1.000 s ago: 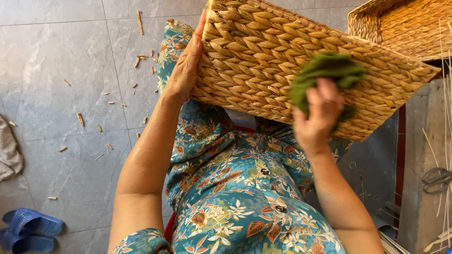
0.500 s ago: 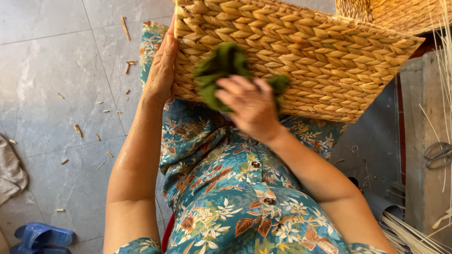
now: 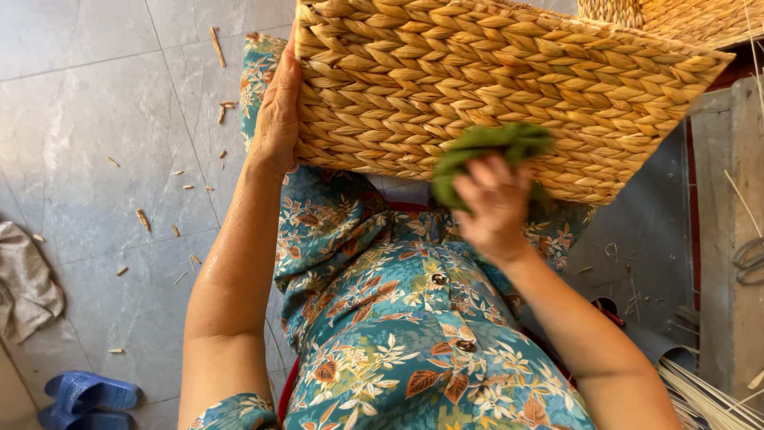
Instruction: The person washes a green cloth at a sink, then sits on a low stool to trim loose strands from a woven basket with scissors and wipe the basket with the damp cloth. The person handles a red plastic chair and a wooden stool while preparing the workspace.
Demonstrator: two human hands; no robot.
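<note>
A large woven straw basket (image 3: 477, 80) rests on my lap, its braided side facing me. My left hand (image 3: 277, 111) grips its left edge and steadies it. My right hand (image 3: 495, 205), blurred with motion, is shut on a green cloth (image 3: 485, 147) pressed against the lower part of the basket's side. I wear a teal floral dress (image 3: 398, 318) beneath it.
Grey floor tiles (image 3: 103, 119) carry scattered straw scraps. A crumpled grey rag (image 3: 28, 283) lies at far left, blue sandals (image 3: 79, 394) at bottom left. Another woven basket (image 3: 684, 16) sits at top right. Loose reeds (image 3: 708, 390) and scissors (image 3: 748, 259) lie at right.
My right hand with the green cloth swept from the basket's right side to the left, then back toward the lower middle. The basket tilted a little; my left hand kept its grip.
</note>
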